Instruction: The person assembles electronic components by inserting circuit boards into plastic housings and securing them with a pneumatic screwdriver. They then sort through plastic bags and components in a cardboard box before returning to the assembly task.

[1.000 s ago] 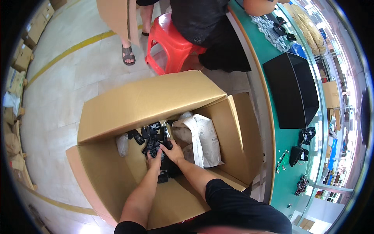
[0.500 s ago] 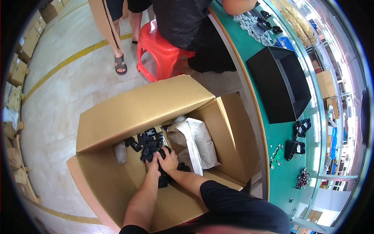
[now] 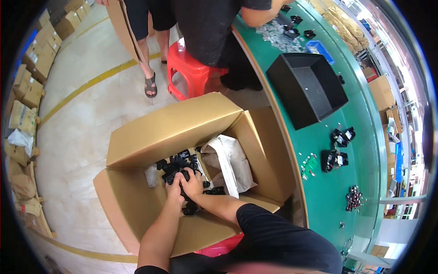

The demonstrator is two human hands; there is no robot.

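Both my hands reach down into an open cardboard box [image 3: 169, 132] on the floor. My left hand [image 3: 174, 188] and my right hand [image 3: 192, 183] are pressed together and closed around a bunch of small black plastic parts [image 3: 175, 163] heaped inside the box. More of these black parts lie under and around my fingers. A crumpled white plastic bag [image 3: 232, 163] sits in the box just right of my hands.
A green workbench [image 3: 328, 132] runs along the right with a black tray [image 3: 308, 86], small black parts [image 3: 335, 159] and a blue bin. A red stool [image 3: 189, 73] and two other people stand beyond the box. Stacked cartons [image 3: 27, 86] line the left wall.
My hands stay gathered on the black parts in the box. My head has shifted, so the box sits lower right and the stool and people appear nearer.
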